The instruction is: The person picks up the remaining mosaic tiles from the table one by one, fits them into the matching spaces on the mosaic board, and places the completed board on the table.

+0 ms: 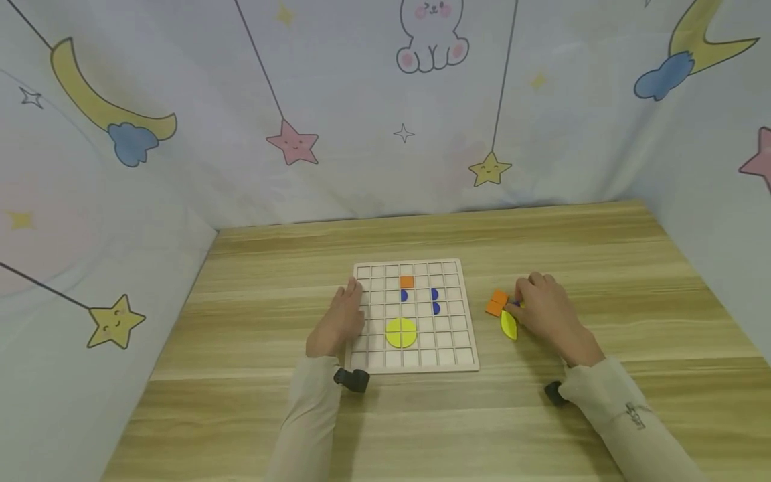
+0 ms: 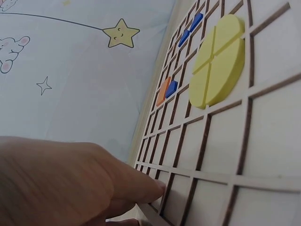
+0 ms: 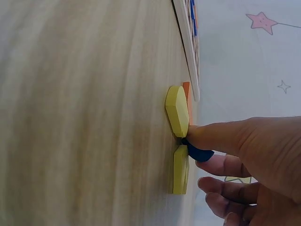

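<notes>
A square wooden grid board [image 1: 446, 366] lies on the table. My left hand [image 1: 338, 318] rests at its left edge; in the left wrist view the thumb [image 2: 146, 184] touches the rim. On the board sit an orange square [image 1: 406, 282], three blue half-round pieces [image 1: 436, 308] and a yellow circle [image 1: 393, 325] made of several quarter pieces. Right of the board, my right hand [image 1: 551, 311] pinches a blue rounded piece [image 3: 200, 154] between thumb and index finger, just above the tabletop. Beside those fingertips lie a yellow leaf-shaped piece [image 1: 508, 325] and orange pieces [image 1: 497, 302].
Another yellow piece [image 3: 179, 169] lies below the pinched one in the right wrist view. The wood-grain table [image 1: 421, 428] meets a printed cloth backdrop [image 1: 361, 187] at the back and sides. Black bands [image 1: 352, 379] sit at both wrists.
</notes>
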Tool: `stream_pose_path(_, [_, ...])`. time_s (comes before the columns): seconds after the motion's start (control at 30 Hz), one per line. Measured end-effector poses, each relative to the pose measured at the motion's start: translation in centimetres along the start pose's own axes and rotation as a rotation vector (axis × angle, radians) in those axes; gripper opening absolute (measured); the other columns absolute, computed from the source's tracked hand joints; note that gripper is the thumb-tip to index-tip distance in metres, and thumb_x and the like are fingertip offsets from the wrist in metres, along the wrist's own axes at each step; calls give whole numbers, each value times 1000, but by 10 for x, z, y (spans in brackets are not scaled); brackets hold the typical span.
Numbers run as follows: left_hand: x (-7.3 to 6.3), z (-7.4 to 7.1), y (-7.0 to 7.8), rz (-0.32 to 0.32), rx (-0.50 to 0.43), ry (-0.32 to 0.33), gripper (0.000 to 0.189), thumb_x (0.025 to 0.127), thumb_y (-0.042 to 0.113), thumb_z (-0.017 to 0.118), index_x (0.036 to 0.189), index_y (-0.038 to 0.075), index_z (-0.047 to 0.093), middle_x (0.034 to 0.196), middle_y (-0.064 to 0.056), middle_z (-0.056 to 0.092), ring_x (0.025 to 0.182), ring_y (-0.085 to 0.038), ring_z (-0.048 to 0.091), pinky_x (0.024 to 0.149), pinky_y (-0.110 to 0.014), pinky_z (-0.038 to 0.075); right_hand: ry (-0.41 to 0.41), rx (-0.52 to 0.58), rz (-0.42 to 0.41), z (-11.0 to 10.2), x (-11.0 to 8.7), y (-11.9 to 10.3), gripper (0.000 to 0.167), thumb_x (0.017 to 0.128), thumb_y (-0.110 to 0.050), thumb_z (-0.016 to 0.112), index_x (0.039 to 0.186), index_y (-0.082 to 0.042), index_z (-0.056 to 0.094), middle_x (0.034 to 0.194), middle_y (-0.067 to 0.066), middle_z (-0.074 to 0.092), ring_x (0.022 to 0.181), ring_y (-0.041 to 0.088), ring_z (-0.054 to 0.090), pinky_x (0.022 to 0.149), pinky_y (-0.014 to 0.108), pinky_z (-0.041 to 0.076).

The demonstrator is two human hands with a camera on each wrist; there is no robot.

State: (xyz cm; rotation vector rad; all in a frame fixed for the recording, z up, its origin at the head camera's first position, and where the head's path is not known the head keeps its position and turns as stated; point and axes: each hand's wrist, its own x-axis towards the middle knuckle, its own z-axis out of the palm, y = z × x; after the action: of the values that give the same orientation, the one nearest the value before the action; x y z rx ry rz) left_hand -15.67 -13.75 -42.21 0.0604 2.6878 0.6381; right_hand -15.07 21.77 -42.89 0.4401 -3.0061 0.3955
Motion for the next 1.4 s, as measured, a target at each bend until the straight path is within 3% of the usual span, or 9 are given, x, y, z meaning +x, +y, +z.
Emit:
stream_pose_path(0.33, [-1, -3, 0, 22, -3, -2, 61, 99, 8, 39, 152, -2, 10, 161, -16, -2, 147, -38, 1, 121, -48, 8, -26, -7, 13, -3, -5, -4, 25, 81, -30, 74, 77, -8, 63, 88, 13, 58, 80, 30, 52, 70, 42, 44])
stream_pose_path(0.73, [-4, -4, 1, 21, -9, 4, 61, 99, 7, 39, 152, -2, 11, 161, -15, -1, 147, -38, 1, 121, -49, 9, -83, 70, -26, -8, -6, -8, 10, 81, -18, 74, 89, -11, 73, 100, 15, 62, 95, 35, 55, 82, 50, 47])
stream_pose_path(1.0, [-3, -2, 1, 19, -9, 8, 61, 99, 8, 40, 152, -2, 12, 161, -16, 0, 147, -38, 2, 121, -48, 8, -98, 77, -20, -5, -3, -9, 7, 82, -13, 72, 87, -9, 74, 98, 12, 62, 91, 30, 51, 78, 42, 44])
stream_pose_path(1.4, [-4, -3, 1, 21, -21, 8, 60, 99, 8, 39, 152, -2, 12, 161, -15, -1, 148, -38, 1, 121, -48, 8, -91, 73, -53, -6, -2, -8, 5, 81, -9, 72, 86, -7, 73, 94, 13, 62, 88, 29, 52, 75, 42, 45])
